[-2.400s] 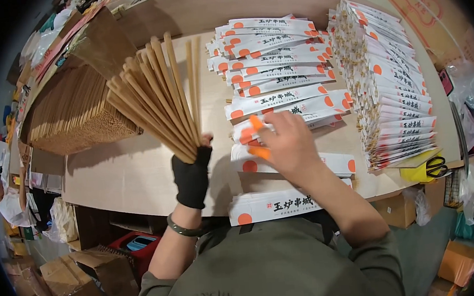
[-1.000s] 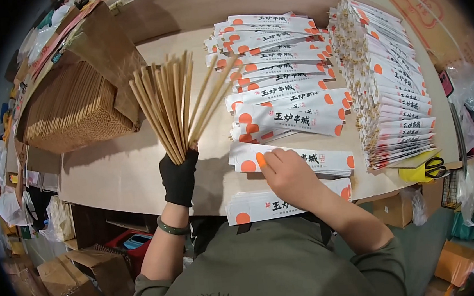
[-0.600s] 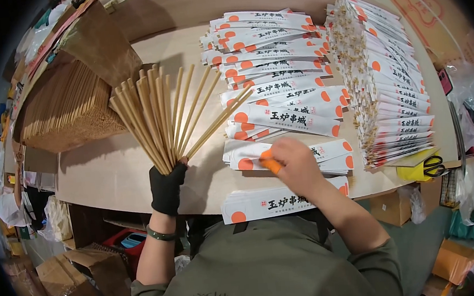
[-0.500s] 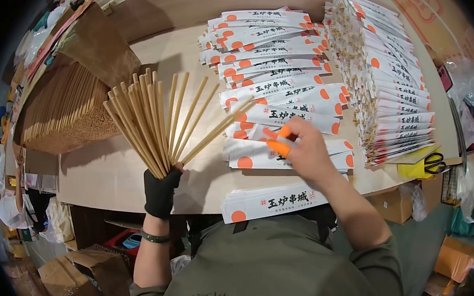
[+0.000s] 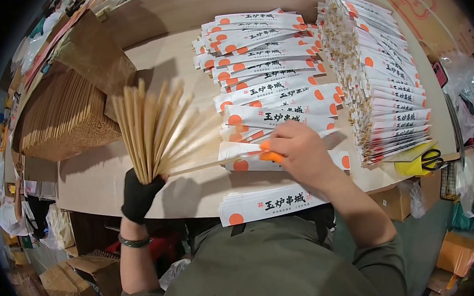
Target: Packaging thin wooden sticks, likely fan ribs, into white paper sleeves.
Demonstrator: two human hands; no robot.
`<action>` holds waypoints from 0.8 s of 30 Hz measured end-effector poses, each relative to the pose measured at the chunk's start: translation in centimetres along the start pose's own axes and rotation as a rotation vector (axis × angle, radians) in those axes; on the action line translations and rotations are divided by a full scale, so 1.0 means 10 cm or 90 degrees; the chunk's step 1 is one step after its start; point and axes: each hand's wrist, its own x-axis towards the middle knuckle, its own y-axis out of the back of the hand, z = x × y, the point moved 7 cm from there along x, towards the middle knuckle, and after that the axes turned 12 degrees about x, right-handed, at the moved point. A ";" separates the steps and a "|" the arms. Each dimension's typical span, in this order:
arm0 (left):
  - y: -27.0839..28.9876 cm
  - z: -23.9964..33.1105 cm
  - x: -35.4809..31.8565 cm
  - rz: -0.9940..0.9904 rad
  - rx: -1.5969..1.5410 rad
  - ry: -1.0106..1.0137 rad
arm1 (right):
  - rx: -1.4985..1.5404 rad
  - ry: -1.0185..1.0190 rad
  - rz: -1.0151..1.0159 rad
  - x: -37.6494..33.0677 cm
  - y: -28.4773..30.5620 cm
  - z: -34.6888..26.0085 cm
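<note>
My left hand [image 5: 140,197], in a black fingerless glove, is closed round the lower ends of a fan of wooden chopsticks [image 5: 148,130], several of them blurred. One pair leans out to the right, almost level, toward my right hand [image 5: 299,151]. Orange finger covers [image 5: 271,152] sit on my right fingertips, which pinch a white paper chopstick sleeve [image 5: 330,134]; the chopstick ends meet it at the fingers. Whether they are inside is hard to make out. Under that hand lie more printed sleeves [image 5: 269,91] in overlapping rows, white with orange dots.
A brown box of packed chopsticks [image 5: 65,115] stands at the left. At the right is a long pile of sleeved chopsticks [image 5: 393,100], with black scissors [image 5: 432,159] on something yellow below it. A stack of flat sleeves [image 5: 273,204] lies at the near table edge [image 5: 197,210].
My left hand and the fan have shifted left and slightly down. The outermost chopsticks have swung down toward my right hand, which has moved slightly left and down.
</note>
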 end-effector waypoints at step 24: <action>-0.64 -0.27 0.21 0.172 -0.167 0.157 | -0.297 0.146 -0.152 -0.28 -0.67 -0.12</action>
